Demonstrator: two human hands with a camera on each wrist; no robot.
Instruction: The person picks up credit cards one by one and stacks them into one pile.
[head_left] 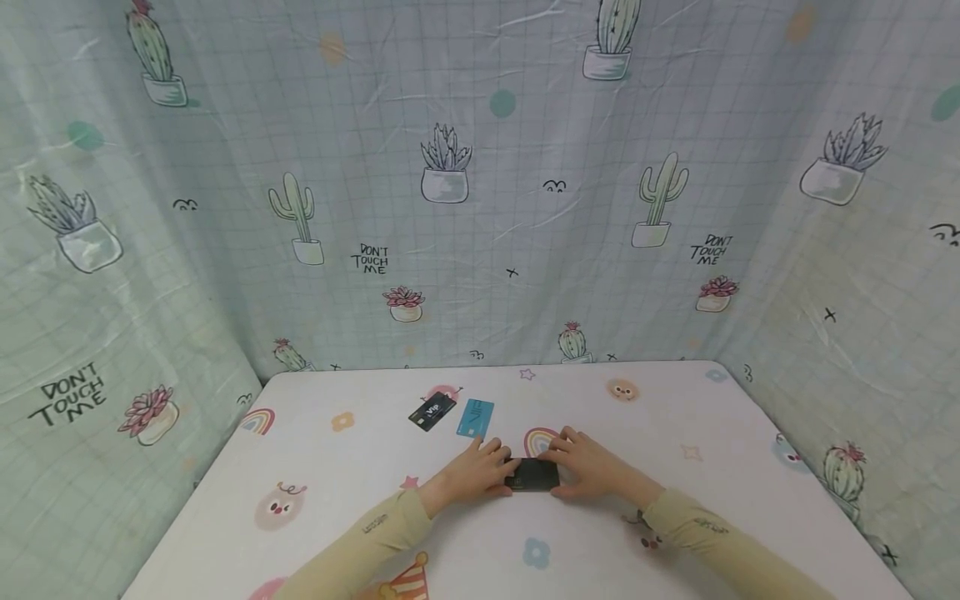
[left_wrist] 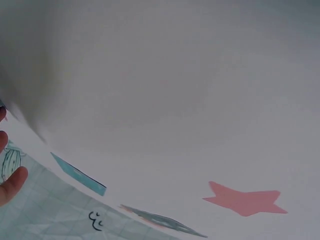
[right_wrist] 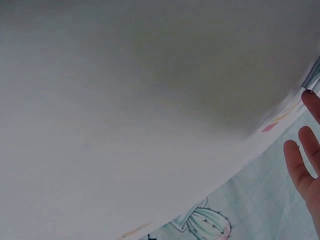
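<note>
A stack of cards with a black card on top lies near the middle of the table, between the two hands. At its left end, the left hand holds it with the thumb at the near corner and a finger over the far corner. The right hand grips the opposite end, thumb at the near corner and index finger at the far one. Layered edges of the card stack show beside a fingertip in the right wrist view. Only fingertips of the left hand appear in its own wrist view.
Beyond the left hand lie a black card marked "Vip" and a blue card, side by side. The white table has printed cartoon shapes. A cactus-patterned curtain encloses its back and sides.
</note>
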